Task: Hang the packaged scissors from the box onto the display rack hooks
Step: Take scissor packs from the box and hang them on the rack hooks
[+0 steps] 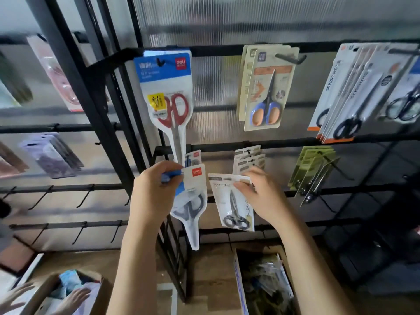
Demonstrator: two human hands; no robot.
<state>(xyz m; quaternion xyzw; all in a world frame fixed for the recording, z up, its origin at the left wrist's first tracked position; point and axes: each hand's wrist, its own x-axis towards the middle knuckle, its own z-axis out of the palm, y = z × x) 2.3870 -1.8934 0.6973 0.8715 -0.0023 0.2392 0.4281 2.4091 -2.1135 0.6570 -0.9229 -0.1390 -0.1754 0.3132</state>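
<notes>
- I am standing over the open box (266,285) on the floor, keeping the remaining stock within reach.
- I am pinching a blue-and-white scissors pack (189,208) by its header in my left hand (154,194), fingers curled, keeping the hang hole free.
- My right hand (261,196) is gripping a white pack (231,203) of dark-handled scissors by its top edge.
- Both packs are hovering just before the display rack (250,144), near its matching hung cards.
</notes>
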